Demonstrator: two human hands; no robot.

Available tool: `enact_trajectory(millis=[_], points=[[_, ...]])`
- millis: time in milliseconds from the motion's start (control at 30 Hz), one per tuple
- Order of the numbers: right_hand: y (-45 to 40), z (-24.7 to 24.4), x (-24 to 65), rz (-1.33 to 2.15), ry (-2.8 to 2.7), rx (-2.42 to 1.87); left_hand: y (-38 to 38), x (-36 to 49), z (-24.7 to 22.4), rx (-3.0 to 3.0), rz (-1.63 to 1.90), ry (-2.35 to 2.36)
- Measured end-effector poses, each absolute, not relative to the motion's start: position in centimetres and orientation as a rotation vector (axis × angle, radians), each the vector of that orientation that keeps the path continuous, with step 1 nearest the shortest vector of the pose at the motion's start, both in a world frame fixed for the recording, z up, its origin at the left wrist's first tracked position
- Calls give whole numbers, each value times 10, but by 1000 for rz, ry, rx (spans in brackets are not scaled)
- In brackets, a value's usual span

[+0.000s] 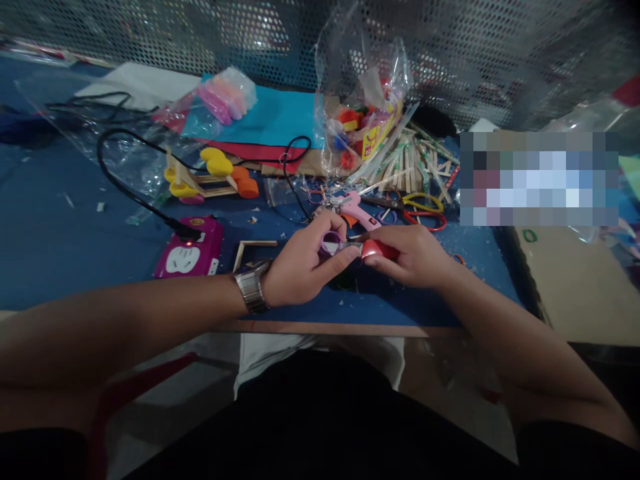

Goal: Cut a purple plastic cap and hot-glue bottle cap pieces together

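Note:
My left hand (pixel 305 263), with a metal watch on its wrist, is closed on a small purple ring (pixel 331 243). In my right hand (pixel 413 257) is a red-handled tool (pixel 373 251), its metal end touching the ring by my left thumb. Just behind my hands lies a pink glue gun (pixel 361 212). Scissors with yellow and red handles (pixel 424 212) rest beyond my right hand. A small wooden stick frame (pixel 257 244) lies on the blue table left of my left hand.
A purple power socket (pixel 190 250) with a black cable stands at left. Behind it is a stick model with yellow and orange wheels (pixel 215 179). Wooden sticks (pixel 410 160) and a plastic bag of colourful caps (pixel 355 127) lie at the back. Cardboard (pixel 580 280) is at right.

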State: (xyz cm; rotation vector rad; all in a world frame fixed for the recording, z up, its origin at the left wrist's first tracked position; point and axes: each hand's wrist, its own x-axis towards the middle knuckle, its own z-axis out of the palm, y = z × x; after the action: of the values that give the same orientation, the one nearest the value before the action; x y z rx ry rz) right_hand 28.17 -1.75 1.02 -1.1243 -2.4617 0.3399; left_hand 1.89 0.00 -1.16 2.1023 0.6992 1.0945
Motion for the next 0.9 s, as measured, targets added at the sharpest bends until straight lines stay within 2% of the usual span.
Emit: enact_trajectory(millis=[900], points=[[-19, 12, 279, 382, -2451, -1178, 0, 20, -14, 1851, 1097, 670]])
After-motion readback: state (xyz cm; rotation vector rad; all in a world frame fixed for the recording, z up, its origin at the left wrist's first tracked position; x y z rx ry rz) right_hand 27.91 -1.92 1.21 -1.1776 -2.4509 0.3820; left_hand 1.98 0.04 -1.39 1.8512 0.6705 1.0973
